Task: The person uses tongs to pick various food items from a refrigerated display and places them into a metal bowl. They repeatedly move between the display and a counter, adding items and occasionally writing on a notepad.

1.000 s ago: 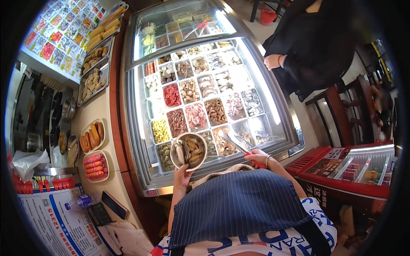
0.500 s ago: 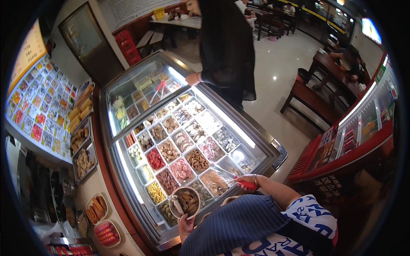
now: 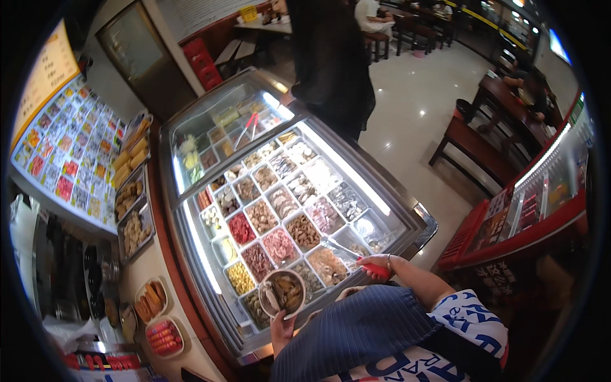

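My left hand (image 3: 282,331) grips a round bowl (image 3: 301,304) from below, over the near edge of the display case. Dark brown and pale pieces of food (image 3: 286,291) lie inside it. In my right hand (image 3: 378,268) is a pair of tongs (image 3: 344,250) with a red handle and metal arms. Their tips hang over the case's near right part, by a tray of brown pieces (image 3: 303,231) and a tray of pale orange food (image 3: 328,265). Whether the tips touch or hold anything is too small to tell.
The lit case (image 3: 407,226) holds many food trays. Another pair of red-handled tongs (image 3: 247,130) lies on its far glass. A person in black (image 3: 331,70) stands at the far side. Sausage trays (image 3: 164,337) sit on the left counter; a red fridge (image 3: 509,216) stands right.
The view has shifted, so the case sits farther right. My left hand has raised the bowl slightly away from me. The person in black has moved a little farther off. Both my hands keep their hold.
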Demonstrator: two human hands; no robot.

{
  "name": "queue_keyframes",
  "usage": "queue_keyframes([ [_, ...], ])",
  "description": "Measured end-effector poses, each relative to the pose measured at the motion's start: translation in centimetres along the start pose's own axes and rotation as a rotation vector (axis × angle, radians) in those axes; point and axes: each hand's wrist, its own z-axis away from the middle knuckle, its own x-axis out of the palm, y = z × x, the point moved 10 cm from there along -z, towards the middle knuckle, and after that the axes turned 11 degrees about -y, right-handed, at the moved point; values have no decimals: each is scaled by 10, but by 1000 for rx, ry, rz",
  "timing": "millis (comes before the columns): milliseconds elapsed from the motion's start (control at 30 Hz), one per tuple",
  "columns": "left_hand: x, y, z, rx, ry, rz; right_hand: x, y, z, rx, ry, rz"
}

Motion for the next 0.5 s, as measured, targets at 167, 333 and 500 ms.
queue_keyframes([
  [167, 8, 2, 0, 1, -7, 65, 0, -1, 7, 5, 29, 18],
  [333, 17, 7, 6, 33, 69, 84, 3, -3, 10, 9, 18, -8],
  [500, 25, 8, 2, 43, 26, 106, 4, -14, 11, -116, -6, 90],
])
